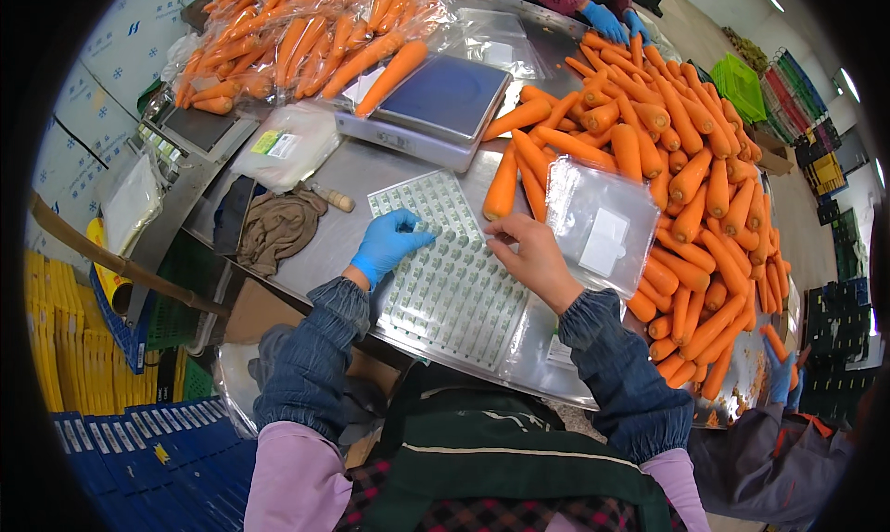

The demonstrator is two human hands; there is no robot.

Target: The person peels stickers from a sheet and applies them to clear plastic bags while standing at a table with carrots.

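A large sheet of small green-and-white stickers (452,302) lies on the metal table before me. My left hand (391,245), in a blue glove, rests over the sheet's left part. Its thumb and fingertips are apart above the stickers. Bare and with curled fingers, my right hand (532,257) is at the sheet's right edge; whether a sticker is between its fingertips is too small to tell. Just right of that hand, a clear plastic bag with a white label (603,243) lies against a big heap of loose carrots (685,177).
A weighing scale (438,104) stands beyond the sheet, with bagged carrots (306,38) behind it. Left are a stack of plastic bags (288,146), a brown cloth (281,229) and a wooden-handled tool (334,197). Co-workers' gloved hands (605,21) are at the heap's far end and lower right.
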